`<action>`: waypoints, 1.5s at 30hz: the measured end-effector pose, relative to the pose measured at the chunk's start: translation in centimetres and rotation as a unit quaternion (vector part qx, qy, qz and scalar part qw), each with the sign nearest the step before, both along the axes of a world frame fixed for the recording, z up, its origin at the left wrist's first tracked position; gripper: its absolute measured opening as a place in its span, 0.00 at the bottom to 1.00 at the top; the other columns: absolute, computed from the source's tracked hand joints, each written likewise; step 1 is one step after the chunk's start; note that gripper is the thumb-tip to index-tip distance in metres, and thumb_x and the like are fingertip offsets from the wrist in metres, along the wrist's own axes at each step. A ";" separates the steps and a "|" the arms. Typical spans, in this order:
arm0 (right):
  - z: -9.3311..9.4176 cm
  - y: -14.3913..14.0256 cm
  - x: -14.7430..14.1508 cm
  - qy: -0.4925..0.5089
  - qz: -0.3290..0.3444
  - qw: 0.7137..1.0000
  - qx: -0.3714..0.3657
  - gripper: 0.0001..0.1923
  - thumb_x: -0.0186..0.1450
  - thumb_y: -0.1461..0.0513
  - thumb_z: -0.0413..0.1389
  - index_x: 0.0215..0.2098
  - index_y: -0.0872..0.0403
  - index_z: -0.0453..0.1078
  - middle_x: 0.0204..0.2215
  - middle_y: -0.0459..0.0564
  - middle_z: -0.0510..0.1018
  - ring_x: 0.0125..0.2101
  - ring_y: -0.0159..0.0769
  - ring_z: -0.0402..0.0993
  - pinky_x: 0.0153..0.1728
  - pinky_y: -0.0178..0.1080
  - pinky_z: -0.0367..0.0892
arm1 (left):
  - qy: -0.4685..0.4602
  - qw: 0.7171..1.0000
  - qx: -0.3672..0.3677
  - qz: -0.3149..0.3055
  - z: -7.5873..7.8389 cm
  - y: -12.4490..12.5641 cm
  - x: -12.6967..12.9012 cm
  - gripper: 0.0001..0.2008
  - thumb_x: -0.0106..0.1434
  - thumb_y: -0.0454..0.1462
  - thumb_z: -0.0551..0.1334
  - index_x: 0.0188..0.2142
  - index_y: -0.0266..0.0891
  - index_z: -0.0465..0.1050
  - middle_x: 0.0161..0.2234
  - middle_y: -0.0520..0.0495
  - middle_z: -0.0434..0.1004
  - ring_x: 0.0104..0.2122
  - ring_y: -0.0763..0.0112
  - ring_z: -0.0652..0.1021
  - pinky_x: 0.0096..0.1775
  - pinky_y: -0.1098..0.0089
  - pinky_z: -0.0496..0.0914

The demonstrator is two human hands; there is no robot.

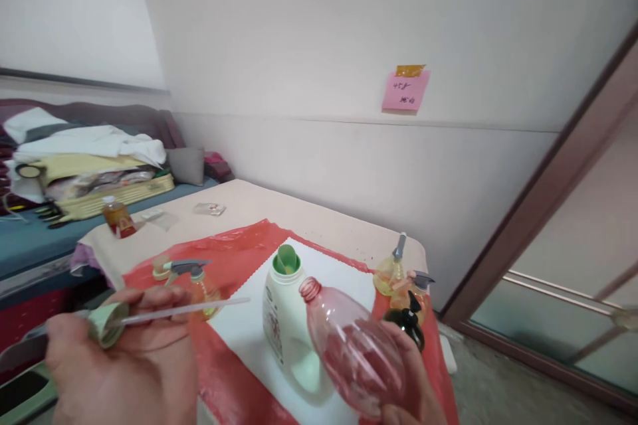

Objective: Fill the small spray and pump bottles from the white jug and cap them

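My left hand [129, 358] is closed around a spray bottle's trigger head [107, 325]; its pale green collar faces right and a thin clear dip tube [187, 309] sticks out. In my right hand [416, 378] is a see-through pink bottle [356, 342], tilted so that its bare threaded neck points up and left. That neck is beside the mouth of a pale green detergent jug [285, 319], which stands upright with a green spout showing at its top. Whether the pink bottle touches the jug, I cannot tell.
Spray bottles stand on the right [389, 272] and left [202, 289] of the table, with a dark bottle [406, 329] at right. White paper [239, 339] lies over red plastic sheeting [249, 246]. A drink bottle [118, 218] stands far left, near a bed piled with bedding [90, 159].
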State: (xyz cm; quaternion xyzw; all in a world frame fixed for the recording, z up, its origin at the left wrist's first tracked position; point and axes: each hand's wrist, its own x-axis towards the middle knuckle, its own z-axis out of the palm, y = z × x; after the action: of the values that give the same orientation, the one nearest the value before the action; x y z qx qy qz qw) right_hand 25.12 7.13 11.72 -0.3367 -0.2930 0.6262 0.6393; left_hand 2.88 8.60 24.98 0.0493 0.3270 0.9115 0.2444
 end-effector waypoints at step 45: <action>21.0 8.1 -4.8 -0.742 -0.029 0.655 0.142 0.37 0.53 0.42 0.59 0.59 0.42 0.65 0.51 0.51 0.76 0.50 0.55 0.72 0.47 0.55 0.67 | -0.047 0.996 0.053 -0.061 -2.0 0.8 -3.2 0.09 0.64 0.42 0.63 0.31 0.39 0.72 0.29 0.53 0.72 0.28 0.73 0.74 0.34 0.69 0.72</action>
State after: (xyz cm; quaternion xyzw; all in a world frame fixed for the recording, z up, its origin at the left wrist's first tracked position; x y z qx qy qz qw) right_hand 20.27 15.20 32.67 -0.6030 -0.7450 0.1002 0.2670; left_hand -0.33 9.45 22.96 0.0394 0.2626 0.9123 0.3118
